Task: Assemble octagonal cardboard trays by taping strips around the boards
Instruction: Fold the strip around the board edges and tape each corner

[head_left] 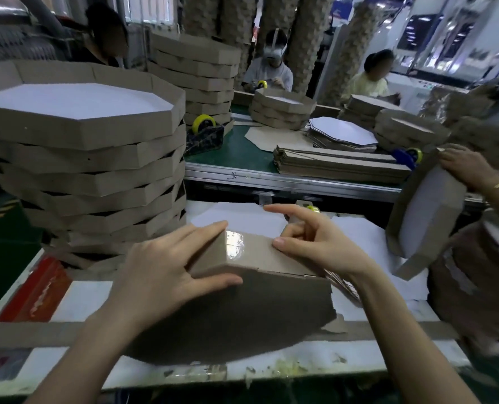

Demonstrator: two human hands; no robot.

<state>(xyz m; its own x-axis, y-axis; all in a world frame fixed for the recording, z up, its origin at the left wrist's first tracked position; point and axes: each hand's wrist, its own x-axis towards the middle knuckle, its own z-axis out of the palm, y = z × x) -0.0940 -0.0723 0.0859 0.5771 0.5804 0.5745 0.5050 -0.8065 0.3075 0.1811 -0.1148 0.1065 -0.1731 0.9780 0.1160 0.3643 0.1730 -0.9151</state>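
brown octagonal tray [242,310] tilted underside up on the surface, glossy tape [235,243] across its rim; left hand [160,272] presses flat, right hand [309,243] pinches the rim.

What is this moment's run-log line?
left hand: flat on brown octagonal cardboard tray | right hand: pinches its brown cardboard strip | clear glossy tape: over corner

Brown cardboard tray [257,310] with glossy clear tape [235,243]; yellow tape roll [203,123] beyond.
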